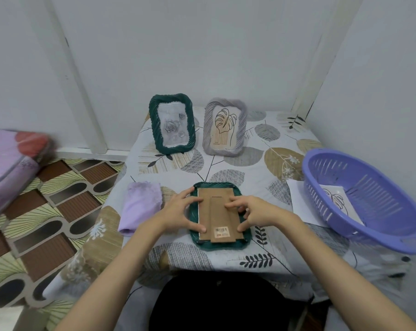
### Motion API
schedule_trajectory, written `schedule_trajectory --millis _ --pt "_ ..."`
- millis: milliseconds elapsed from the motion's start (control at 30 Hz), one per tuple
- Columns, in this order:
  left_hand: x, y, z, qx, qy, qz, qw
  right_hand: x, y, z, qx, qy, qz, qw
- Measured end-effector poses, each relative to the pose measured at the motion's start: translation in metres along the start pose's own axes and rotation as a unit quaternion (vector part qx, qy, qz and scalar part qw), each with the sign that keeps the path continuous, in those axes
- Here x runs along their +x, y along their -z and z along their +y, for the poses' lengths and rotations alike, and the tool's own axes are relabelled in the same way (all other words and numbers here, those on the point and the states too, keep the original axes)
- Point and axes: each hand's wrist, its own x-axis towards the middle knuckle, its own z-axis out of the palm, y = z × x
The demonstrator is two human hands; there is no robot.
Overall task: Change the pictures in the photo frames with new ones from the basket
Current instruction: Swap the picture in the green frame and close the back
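Presently left hand [181, 212] and right hand [250, 212] both grip the face-down green frame [220, 244]; fingers press its cardboard back [217, 211].

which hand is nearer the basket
Right. The right hand is on the face-down frame's right edge, the basket side; the left hand is on its left edge, farther away.

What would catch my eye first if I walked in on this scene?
Probably the two hands, left hand and right hand, pressing on the brown cardboard back of a dark green frame lying face down at the near edge of the table. Behind it stand another green frame and a grey frame, upright, and a purple basket holding a leaf drawing sits at the right.
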Motion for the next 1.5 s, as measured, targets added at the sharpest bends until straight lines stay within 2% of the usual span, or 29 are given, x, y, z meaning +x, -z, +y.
schedule_trajectory --millis 133,300,433,567,1000,1333,1400,1500 --pt "0.003 0.003 0.006 0.003 0.023 -0.004 1.0 -0.001 -0.005 0.0 -0.013 0.006 0.018 1.0" --pt "0.006 -0.012 0.02 0.101 0.026 0.013 0.994 -0.001 -0.006 0.0 -0.039 0.017 0.022 0.999" --pt "0.007 -0.015 0.02 0.127 0.028 0.021 0.991 -0.003 -0.008 0.003 -0.045 0.033 0.031 0.998" --pt "0.005 -0.02 0.017 0.119 0.029 0.02 0.992 -0.013 -0.012 0.017 -0.024 0.055 0.056 0.997" --pt "0.004 -0.02 0.015 0.103 0.024 0.019 0.994 -0.025 -0.029 0.033 -0.082 0.131 0.123 0.98" --pt "0.003 -0.02 0.015 0.093 0.022 0.014 0.995 -0.026 -0.042 0.038 -0.076 0.162 0.169 0.969" --pt "0.003 -0.02 0.015 0.093 0.022 0.016 0.995 -0.029 -0.045 0.04 -0.034 0.156 0.198 0.967" --pt "0.003 -0.021 0.014 0.087 0.018 0.019 0.996 -0.035 -0.053 0.045 0.04 0.135 0.286 0.948"
